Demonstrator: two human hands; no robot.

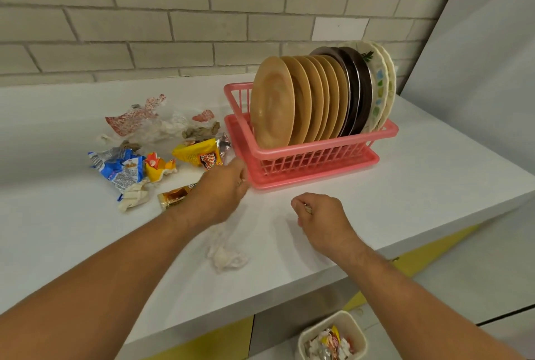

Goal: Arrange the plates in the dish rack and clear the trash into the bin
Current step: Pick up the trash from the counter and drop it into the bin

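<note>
A pink dish rack [318,154] stands on the white counter [419,185] and holds upright plates: several tan ones [272,104], dark brown ones [357,84] and white patterned ones [380,78] at the back. My left hand [223,190] lies curled against the rack's front-left corner, with nothing visible in it. My right hand [321,217] hovers in front of the rack in a loose fist. Trash lies left of the rack: a blue wrapper [121,170], a yellow wrapper [199,154], a brown wrapper [173,196] partly under my left wrist, and a clear plastic bag [144,120].
A crumpled tissue [225,256] lies on the counter under my left forearm, another [134,196] by the blue wrapper. A cream bin [333,336] with trash in it stands on the floor below the counter's front edge. A brick wall runs behind the counter.
</note>
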